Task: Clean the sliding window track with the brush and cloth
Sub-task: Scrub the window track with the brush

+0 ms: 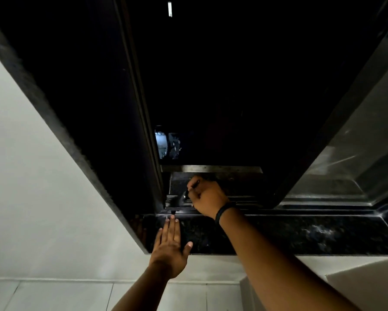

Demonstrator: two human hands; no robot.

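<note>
My right hand (205, 196) is closed around a dark brush (181, 198), whose bristle end rests in the window track (244, 209) near its left corner. The handle runs up through my fist. My left hand (170, 245) lies flat, fingers together and thumb spread, on the black granite sill (289, 234), fingertips touching the track's front rail. No cloth is visible. A black band circles my right wrist.
The dark window opening fills the upper view, with a vertical frame bar (143, 122) left of the hands. A sliding glass pane (357, 142) stands at the right. White wall (31, 176) lies left and below the sill.
</note>
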